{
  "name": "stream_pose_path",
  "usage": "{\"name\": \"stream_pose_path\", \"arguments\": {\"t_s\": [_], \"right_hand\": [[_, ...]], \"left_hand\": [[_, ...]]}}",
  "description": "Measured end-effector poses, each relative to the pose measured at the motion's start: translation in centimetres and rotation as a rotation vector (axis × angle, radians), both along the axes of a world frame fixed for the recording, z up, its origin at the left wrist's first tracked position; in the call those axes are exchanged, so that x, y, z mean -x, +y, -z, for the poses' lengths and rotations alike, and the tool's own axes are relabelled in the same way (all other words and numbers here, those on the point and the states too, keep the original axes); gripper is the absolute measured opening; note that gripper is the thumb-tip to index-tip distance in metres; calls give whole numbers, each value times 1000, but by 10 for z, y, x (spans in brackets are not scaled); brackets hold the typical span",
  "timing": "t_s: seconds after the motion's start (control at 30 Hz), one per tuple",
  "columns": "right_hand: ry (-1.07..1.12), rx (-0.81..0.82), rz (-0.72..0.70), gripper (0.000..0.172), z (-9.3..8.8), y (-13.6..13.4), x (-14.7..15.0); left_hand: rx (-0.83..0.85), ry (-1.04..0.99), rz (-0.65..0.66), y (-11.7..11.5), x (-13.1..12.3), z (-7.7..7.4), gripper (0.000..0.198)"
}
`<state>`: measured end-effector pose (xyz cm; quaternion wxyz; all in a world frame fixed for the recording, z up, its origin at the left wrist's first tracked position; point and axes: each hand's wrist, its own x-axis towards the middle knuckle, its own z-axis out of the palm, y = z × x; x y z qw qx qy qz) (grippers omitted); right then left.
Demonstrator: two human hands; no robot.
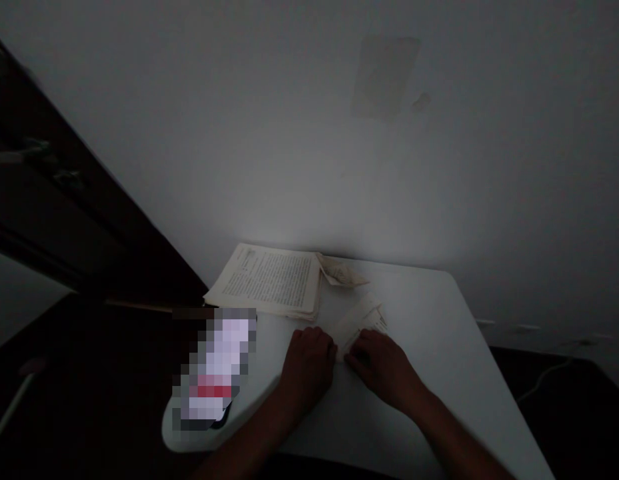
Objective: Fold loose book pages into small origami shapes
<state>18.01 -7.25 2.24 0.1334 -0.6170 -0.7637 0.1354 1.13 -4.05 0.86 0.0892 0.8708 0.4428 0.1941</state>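
A printed paper with folds (362, 315) lies on the white table (424, 293), between and beyond my hands. My left hand (309, 363) has its fingers curled at the paper's lower left edge. On the right side my right hand (382, 363) pinches the paper's near edge between thumb and fingers. Behind the paper sits a second folded piece of printed paper (343, 272). It touches the right side of a stack of printed pages (272, 280) at the table's back left.
A phone with a lit, pixelated screen (222, 360) lies at the table's left edge. Behind the table rises a pale wall (289, 133) with a faded patch. A dark door (64, 180) is at the left, and a cable (544, 380) runs at the right.
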Motion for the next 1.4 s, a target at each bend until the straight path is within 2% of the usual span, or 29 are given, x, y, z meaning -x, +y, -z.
{"name": "stream_pose_path", "arguments": {"t_s": [0.37, 0.63, 0.83, 0.97, 1.2, 1.4], "right_hand": [[-27, 3, 36, 15, 1, 1, 2], [-28, 5, 32, 17, 1, 2, 2], [-23, -11, 21, 16, 0, 2, 2], [-32, -17, 13, 15, -2, 1, 3], [-74, 0, 33, 18, 0, 2, 4], [-39, -9, 54, 17, -1, 1, 5]], "left_hand": [[-34, 36, -149, 1, 23, -5, 11], [9, -53, -118, -5, 16, -4, 10], [59, -20, -61, -5, 8, -2, 13], [94, -28, -80, -5, 7, -2, 14], [198, 84, -141, -3, 4, -11, 17], [296, 153, -102, 5, 7, -19, 20]]}}
